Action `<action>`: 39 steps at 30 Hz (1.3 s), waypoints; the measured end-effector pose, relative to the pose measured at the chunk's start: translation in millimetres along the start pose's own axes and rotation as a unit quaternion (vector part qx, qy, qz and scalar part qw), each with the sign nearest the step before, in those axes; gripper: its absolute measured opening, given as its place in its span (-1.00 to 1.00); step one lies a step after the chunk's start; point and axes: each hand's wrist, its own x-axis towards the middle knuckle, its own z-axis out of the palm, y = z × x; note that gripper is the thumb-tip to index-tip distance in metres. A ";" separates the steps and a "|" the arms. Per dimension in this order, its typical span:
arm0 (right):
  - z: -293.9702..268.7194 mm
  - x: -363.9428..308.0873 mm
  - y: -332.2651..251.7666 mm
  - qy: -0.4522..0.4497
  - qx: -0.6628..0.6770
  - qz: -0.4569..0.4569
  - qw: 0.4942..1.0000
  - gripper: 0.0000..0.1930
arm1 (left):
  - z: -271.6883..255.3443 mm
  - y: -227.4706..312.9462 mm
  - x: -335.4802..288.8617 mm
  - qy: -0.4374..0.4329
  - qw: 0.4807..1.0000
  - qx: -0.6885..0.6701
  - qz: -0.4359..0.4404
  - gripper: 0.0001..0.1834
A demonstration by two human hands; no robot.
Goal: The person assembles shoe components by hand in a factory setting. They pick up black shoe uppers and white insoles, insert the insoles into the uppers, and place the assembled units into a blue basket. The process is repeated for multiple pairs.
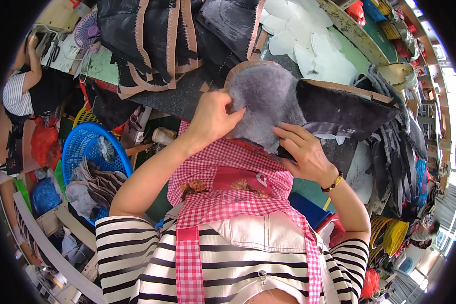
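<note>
A grey fleecy lining piece [263, 96] with a tan edge along its top lies in front of me at the near edge of the work table. My left hand [214, 117] is closed on its left edge, fingers curled and thumb over the pile. At the lower right edge of the fleece, my right hand [301, 151] grips it, fingers bent on top and the thumb partly hidden below. A black boot-shaft-like piece [342, 104] with a tan rim extends right from the fleece.
Black pieces with zigzag-stitched tan edges [157, 40] are piled at the back. White cut sheets [314, 50] lie at back right, and grey fleece strips [390, 147] hang at the right. A blue basket [68, 147] holding pieces stands left. Another person [23, 88] works at far left.
</note>
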 end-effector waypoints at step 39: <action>-18.3 126.7 53.0 -0.007 -0.018 0.254 0.967 -0.54 | -9.3 18.2 14.4 0.021 0.996 -0.005 -0.086 -0.56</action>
